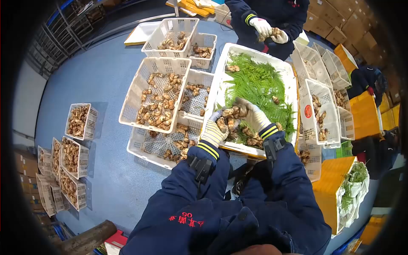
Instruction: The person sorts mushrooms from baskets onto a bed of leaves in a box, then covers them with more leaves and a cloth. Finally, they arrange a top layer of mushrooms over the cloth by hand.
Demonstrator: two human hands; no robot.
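Left hand (213,131): gripping one mushroom cluster (233,118) at the crate's (293,85) near edge.
Right hand (255,115): cupping the same cluster.

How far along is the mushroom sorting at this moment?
Done: the white baskets left of the fern-lined crate already look well filled. In hand: left hand and right hand grip mushrooms over the crate. Left: a pile at its near end and a few strays on the ferns.

White mesh baskets (131,102) of mottled brown mushrooms (231,123) on a blue floor (97,76), green ferns (255,83) in a white tray (219,85), white gloves (213,132) with yellow-and-black striped cuffs (208,149), navy sleeves (293,178), yellow crates (329,187).
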